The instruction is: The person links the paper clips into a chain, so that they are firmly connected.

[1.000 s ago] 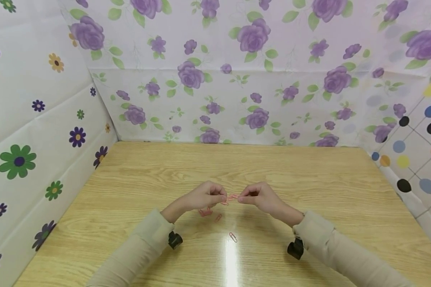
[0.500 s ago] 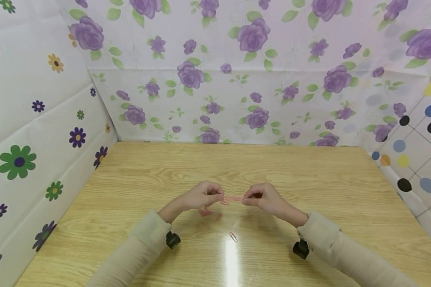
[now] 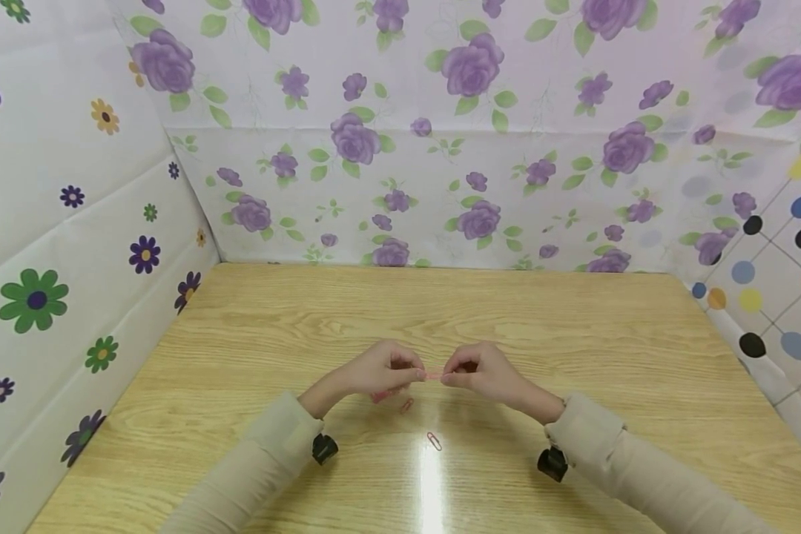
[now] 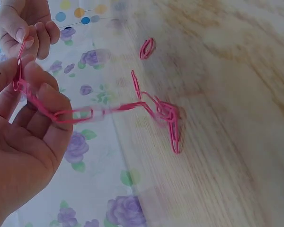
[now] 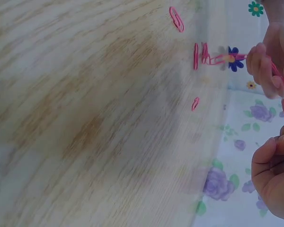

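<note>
Between thumb and fingers, my left hand pinches a chain of linked pink paper clips. The chain droops from that hand down to the tabletop, where its far end lies bunched. My right hand faces it a short way off and pinches the pink paper clip that spans the gap between both hands' fingertips. Fingers hide part of this clip, so how it joins the chain cannot be made out. In the right wrist view the right hand is cut off by the frame edge.
One loose pink paper clip lies just in front of the left hand, and another paper clip lies nearer the body. The wooden table meets flowered cloth at its back edge.
The hands drew apart half a second ago, stretching the clips between them, and are now closer together again. A clip that hung beside the left fingertips no longer shows in the head view.
</note>
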The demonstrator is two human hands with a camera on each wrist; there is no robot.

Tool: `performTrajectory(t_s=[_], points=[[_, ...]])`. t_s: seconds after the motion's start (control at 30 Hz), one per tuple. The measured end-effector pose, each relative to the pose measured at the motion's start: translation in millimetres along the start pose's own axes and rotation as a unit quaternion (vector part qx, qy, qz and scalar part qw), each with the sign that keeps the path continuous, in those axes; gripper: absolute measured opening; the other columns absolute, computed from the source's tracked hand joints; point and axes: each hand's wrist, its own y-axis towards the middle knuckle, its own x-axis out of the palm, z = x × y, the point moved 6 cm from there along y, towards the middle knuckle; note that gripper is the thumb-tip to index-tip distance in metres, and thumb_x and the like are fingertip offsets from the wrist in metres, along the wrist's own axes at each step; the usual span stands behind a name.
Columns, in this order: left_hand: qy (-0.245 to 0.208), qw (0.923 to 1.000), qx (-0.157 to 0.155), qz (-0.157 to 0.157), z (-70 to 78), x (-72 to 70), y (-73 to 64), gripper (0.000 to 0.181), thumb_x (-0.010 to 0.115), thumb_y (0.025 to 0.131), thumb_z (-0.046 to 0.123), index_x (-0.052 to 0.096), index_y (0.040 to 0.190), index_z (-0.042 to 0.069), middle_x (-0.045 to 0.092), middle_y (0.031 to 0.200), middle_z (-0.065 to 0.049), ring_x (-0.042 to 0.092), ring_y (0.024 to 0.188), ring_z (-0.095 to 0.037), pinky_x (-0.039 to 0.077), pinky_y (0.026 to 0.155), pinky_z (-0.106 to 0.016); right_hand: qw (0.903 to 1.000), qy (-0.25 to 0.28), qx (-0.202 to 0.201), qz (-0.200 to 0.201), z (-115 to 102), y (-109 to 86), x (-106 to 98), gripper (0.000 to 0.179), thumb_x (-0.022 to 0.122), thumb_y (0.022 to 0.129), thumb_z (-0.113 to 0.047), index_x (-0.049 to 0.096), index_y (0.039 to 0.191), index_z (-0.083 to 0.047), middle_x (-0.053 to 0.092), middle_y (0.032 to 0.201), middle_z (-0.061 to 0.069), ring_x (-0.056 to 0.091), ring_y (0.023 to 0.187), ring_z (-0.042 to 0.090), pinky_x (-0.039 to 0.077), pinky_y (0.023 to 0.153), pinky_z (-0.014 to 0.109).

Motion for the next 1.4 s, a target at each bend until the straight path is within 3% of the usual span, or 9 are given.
performTrajectory(t_s=[0.2,0.33,0.43,0.57,0.73,0.8,1.0,1.17,1.4], points=[[0.006,0.9994,-0.012,0.030,-0.2,-2.0,-2.0,0.016,0.054,0.091,0.011,0.067,0.085,0.005,0.041,0.049,0.002,0.033,0.032,-0.006,0.030,0.034,-0.022,0.9995,0.013,0.029,-0.003,-1,2.3,4,0.007,0.063,0.083,-0.002,0.067,0.078,0.001,0.061,0.071,0.012,0.040,0.054,0.007,0.034,0.050,0.020],[0.017,0.9981,-0.015,0.058,0.1,-4.4,-2.7,0.014,0.057,0.090,0.013,0.068,0.088,0.004,0.057,0.059,-0.002,0.032,0.032,-0.006,0.029,0.035,-0.021,0.9992,0.016,0.036,0.000,-1,5.8,5,0.009,0.062,0.084,-0.001,0.066,0.077,0.002,0.058,0.067,0.007,0.038,0.053,0.006,0.033,0.050,0.020],[0.033,0.9967,-0.007,0.073,1.6,-6.2,-2.6,0.013,0.057,0.090,0.011,0.068,0.087,0.003,0.061,0.064,-0.001,0.031,0.033,-0.003,0.027,0.037,-0.019,0.9992,0.017,0.036,0.000,2,8.7,5,0.009,0.061,0.085,-0.001,0.066,0.078,0.002,0.057,0.068,0.005,0.038,0.053,0.007,0.033,0.050,0.021],[0.041,0.9961,0.005,0.078,5.2,-9.0,-4.7,0.015,0.055,0.091,0.006,0.068,0.087,0.000,0.053,0.056,0.002,0.031,0.034,-0.002,0.028,0.037,-0.018,0.9992,0.015,0.037,-0.001,22,13.6,8,0.009,0.062,0.085,-0.004,0.067,0.080,0.001,0.057,0.068,0.004,0.038,0.053,0.008,0.032,0.050,0.021],[0.055,0.9943,0.023,0.089,24.0,-18.0,-14.3,0.014,0.055,0.089,0.002,0.068,0.087,-0.004,0.039,0.052,0.004,0.028,0.043,-0.002,0.026,0.044,-0.018,0.9989,-0.004,0.048,-0.002,49,17.7,11,0.007,0.066,0.083,-0.008,0.069,0.082,-0.002,0.052,0.062,0.000,0.036,0.053,0.008,0.031,0.049,0.021],[0.068,0.9927,0.033,0.093,31.9,-21.1,-18.5,0.013,0.056,0.088,0.001,0.068,0.087,-0.005,0.040,0.053,0.005,0.028,0.046,-0.002,0.026,0.046,-0.018,0.9984,-0.022,0.053,-0.003,57,20.1,13,0.007,0.067,0.082,-0.008,0.069,0.083,-0.002,0.052,0.062,0.000,0.038,0.053,0.008,0.033,0.050,0.021],[0.087,0.9904,0.049,0.095,36.0,-24.4,-24.4,0.011,0.057,0.087,-0.003,0.067,0.084,-0.006,0.050,0.057,-0.003,0.031,0.048,-0.002,0.028,0.048,-0.017,0.9944,-0.087,0.058,-0.012,73,34.9,17,0.007,0.066,0.081,-0.007,0.070,0.085,-0.002,0.056,0.065,-0.001,0.042,0.055,0.009,0.037,0.051,0.023],[0.091,0.9898,0.063,0.089,33.0,-25.4,-25.2,0.011,0.056,0.086,-0.004,0.067,0.084,-0.007,0.047,0.056,-0.002,0.030,0.048,-0.001,0.028,0.048,-0.018,0.9920,-0.108,0.055,-0.037,79,48.3,23,0.007,0.068,0.080,-0.005,0.070,0.086,-0.002,0.059,0.071,-0.001,0.048,0.061,0.009,0.043,0.057,0.025],[0.094,0.9896,0.058,0.092,-3.4,-28.6,-20.8,0.012,0.058,0.088,0.002,0.068,0.086,-0.003,0.043,0.055,0.005,0.030,0.047,-0.003,0.028,0.047,-0.019,0.9908,-0.114,0.056,-0.046,81,58.8,31,0.006,0.073,0.074,-0.006,0.070,0.079,-0.003,0.061,0.069,-0.002,0.052,0.060,0.008,0.044,0.057,0.025]])
